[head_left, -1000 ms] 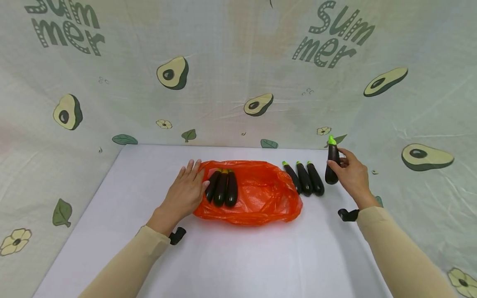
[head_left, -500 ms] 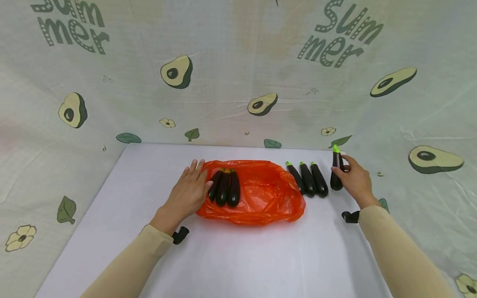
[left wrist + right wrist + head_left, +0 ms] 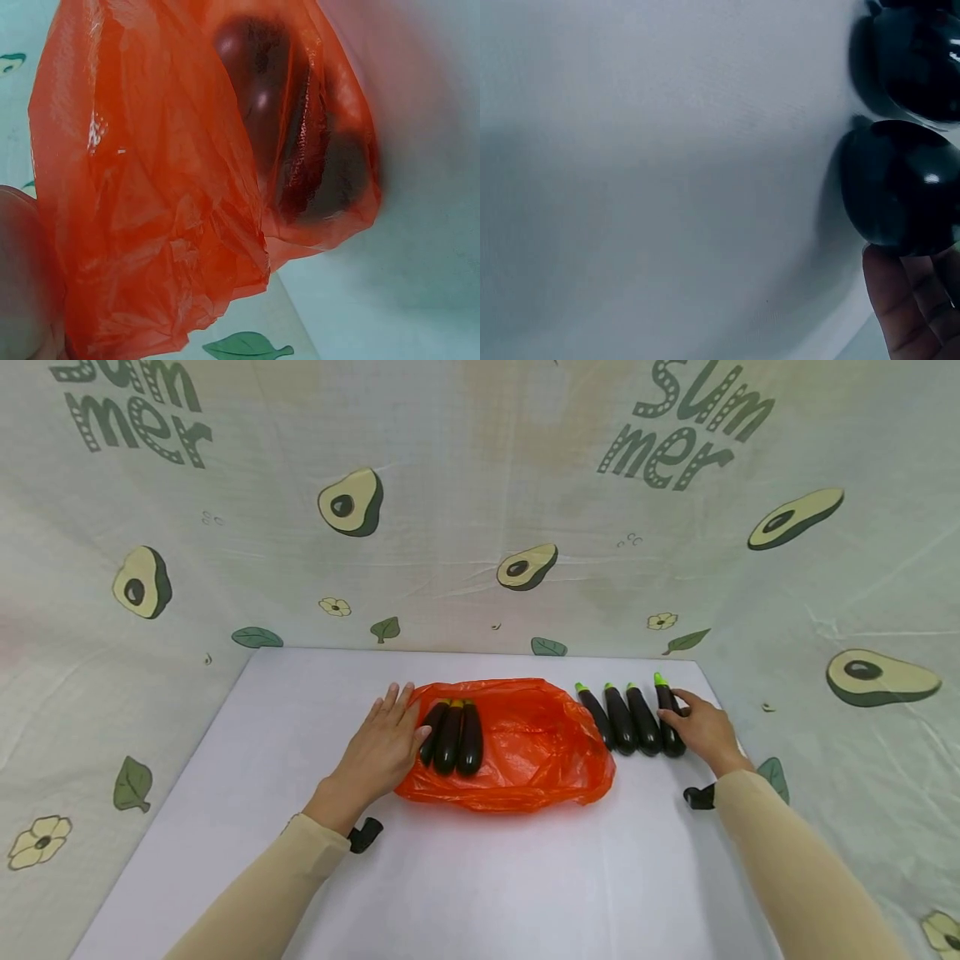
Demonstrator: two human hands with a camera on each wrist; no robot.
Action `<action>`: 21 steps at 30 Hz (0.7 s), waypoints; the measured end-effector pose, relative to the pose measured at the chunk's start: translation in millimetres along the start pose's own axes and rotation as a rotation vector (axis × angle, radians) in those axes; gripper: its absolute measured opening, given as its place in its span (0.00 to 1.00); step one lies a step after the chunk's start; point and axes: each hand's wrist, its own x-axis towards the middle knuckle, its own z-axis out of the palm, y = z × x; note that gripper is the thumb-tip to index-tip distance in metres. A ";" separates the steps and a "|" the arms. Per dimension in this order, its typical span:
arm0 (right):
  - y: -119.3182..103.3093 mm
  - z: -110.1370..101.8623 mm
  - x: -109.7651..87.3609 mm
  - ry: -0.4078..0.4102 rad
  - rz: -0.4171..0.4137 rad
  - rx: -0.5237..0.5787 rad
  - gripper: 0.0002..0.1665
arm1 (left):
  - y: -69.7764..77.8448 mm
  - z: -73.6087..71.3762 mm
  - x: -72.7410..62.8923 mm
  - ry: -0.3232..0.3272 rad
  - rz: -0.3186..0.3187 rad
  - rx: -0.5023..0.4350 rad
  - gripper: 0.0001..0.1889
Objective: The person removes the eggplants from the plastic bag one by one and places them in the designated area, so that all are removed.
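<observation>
My right hand (image 3: 705,732) holds a dark eggplant (image 3: 667,718) with a bright green stem between thumb and fingers, at the right end of a row on the table. To its left lie three more eggplants (image 3: 619,722) side by side. The held eggplant (image 3: 904,187) shows its round end in the right wrist view, fingertips at its lower side. With fingers extended, my left hand (image 3: 380,743) rests on the left edge of an orange plastic bag (image 3: 532,752). Three eggplants (image 3: 453,739) lie inside the bag; the left wrist view shows them dimly through the film (image 3: 157,202).
The white table (image 3: 480,885) extends in front of the bag. Behind it and at the sides hangs a cloth (image 3: 435,510) printed with avocados, close to the table's back edge. Black straps (image 3: 365,835) sit on both wrists.
My right hand has lowered its eggplant from above the table's right side to beside the row, a little leftward. My left hand stays on the bag.
</observation>
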 end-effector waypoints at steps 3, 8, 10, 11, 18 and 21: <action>2.2 3.5 3.2 0.010 -0.003 -0.011 0.40 | -0.1 0.8 0.0 0.000 -0.001 0.002 0.33; 3.5 7.9 6.4 0.026 -0.015 -0.024 0.38 | 0.1 1.4 0.1 0.009 -0.001 -0.007 0.33; 3.3 9.2 6.6 0.026 -0.004 -0.028 0.38 | 0.3 1.4 0.3 0.010 0.000 -0.009 0.33; 3.0 9.8 6.4 0.023 0.004 -0.031 0.38 | 0.5 1.4 0.5 0.011 0.000 -0.009 0.33; 1.6 14.6 6.1 0.002 0.040 -0.028 0.41 | 0.4 1.0 0.5 0.013 -0.003 -0.002 0.33; 1.7 17.2 6.3 0.014 0.027 -0.028 0.42 | -0.2 0.8 0.1 0.016 -0.002 -0.004 0.33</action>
